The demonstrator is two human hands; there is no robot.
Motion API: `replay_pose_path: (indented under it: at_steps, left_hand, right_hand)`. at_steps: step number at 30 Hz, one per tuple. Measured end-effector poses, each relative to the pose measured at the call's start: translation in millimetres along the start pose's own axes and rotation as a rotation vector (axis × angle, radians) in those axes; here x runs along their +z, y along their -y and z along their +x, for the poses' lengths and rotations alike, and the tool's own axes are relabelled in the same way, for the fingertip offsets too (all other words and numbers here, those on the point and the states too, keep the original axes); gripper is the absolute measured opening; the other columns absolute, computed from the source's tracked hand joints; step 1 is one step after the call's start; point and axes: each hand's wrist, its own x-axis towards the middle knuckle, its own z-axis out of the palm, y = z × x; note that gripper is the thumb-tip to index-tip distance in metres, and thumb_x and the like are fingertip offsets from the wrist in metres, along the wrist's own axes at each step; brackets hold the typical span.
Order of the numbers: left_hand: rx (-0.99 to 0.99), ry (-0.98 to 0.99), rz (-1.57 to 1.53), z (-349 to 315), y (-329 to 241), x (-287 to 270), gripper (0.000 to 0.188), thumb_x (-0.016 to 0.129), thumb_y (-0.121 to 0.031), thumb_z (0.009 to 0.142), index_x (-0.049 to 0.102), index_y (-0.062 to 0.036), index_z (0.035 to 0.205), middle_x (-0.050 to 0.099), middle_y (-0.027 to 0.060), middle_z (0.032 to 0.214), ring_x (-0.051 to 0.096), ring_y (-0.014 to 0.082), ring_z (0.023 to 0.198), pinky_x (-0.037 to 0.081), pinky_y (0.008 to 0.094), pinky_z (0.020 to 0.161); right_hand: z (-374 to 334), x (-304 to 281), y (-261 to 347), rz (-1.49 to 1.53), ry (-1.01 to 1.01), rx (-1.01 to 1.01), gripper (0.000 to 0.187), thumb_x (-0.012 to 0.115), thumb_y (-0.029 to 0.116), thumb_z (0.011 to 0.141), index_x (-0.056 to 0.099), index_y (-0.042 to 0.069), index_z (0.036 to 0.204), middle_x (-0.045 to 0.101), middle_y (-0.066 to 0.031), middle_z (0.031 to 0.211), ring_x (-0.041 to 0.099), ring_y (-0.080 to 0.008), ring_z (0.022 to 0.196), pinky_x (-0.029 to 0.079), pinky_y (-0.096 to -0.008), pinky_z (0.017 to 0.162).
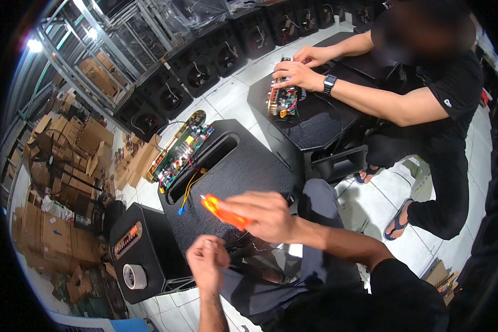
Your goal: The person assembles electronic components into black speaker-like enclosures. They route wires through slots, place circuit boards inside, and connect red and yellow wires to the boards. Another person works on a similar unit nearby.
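My right hand [268, 216] grips a bright orange hand tool [225, 212] with a pale tip, blurred so that its exact kind does not show. It is above the black speaker cabinet [249, 177] in front of me. My left hand [207, 263] is lower, by the cabinet's near edge, with its fingers curled closed; whatever they may hold is hidden. On the cabinet's far-left edge lies a green circuit board [182, 146] with a metal panel, beside a long slot. Yellow and blue-ended wires [189, 191] trail from it across the cabinet top.
A smaller black cabinet [155, 249] bears a tape roll [134, 276] at left. Across from me, a crouching co-worker's hands [300, 71] hold another circuit board [285, 99] over a second cabinet [321, 122]. Cardboard boxes [55, 238] pile at left; speaker shells [199, 74] line the back.
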Motion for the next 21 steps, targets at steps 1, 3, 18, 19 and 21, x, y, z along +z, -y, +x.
replay_pose_path:
  at_steps: [1,3,18,19,21]
  left_hand:
    - [0.040,-0.011,0.002,16,-6,-3,0.037,0.055,-0.032,0.103,0.060,0.0007,0.086,0.046,-0.0006,0.054,0.040,0.0074,0.042,0.032,0.0244,0.039]
    - [0.132,-0.111,0.095,57,-18,-13,0.037,0.057,-0.031,0.103,0.059,-0.0016,0.081,0.044,-0.0023,0.053,0.038,0.0063,0.041,0.030,0.0237,0.038]
    - [0.360,-0.567,0.755,144,23,-46,0.024,0.070,-0.023,0.093,0.072,0.0012,0.091,0.071,0.0127,0.077,0.066,0.0154,0.072,0.052,0.0319,0.069]
    - [0.390,-0.558,0.845,142,28,-52,0.025,0.069,-0.021,0.094,0.071,0.0034,0.095,0.072,0.0106,0.081,0.065,0.0134,0.075,0.053,0.0293,0.072]
    - [0.399,-0.512,0.973,137,28,-58,0.023,0.069,-0.020,0.093,0.071,0.0029,0.096,0.072,0.0157,0.085,0.068,0.0194,0.077,0.053,0.0327,0.074]
  right_hand:
    - [12,3,-9,0.016,-0.025,0.026,0.043,0.069,-0.008,0.073,0.071,0.000,0.115,0.073,-0.0182,0.102,0.073,-0.0287,0.083,0.058,-0.0352,0.069]
    - [45,17,-30,0.096,-0.052,0.116,0.028,0.069,0.002,0.089,0.071,0.000,0.116,0.075,-0.0165,0.094,0.074,-0.0205,0.078,0.057,-0.0305,0.065]
    - [59,15,-93,0.458,-0.175,0.875,0.029,0.072,0.028,0.093,0.071,0.000,0.103,0.075,-0.0100,0.087,0.064,-0.0089,0.060,0.049,-0.0222,0.048]
    - [55,10,-83,0.497,-0.212,0.865,0.031,0.073,0.025,0.092,0.069,-0.003,0.104,0.074,-0.0127,0.088,0.064,-0.0095,0.060,0.049,-0.0217,0.048]
    - [44,7,-71,0.570,-0.248,0.871,0.032,0.072,0.020,0.092,0.066,-0.008,0.108,0.074,-0.0170,0.090,0.065,-0.0115,0.059,0.049,-0.0209,0.047]
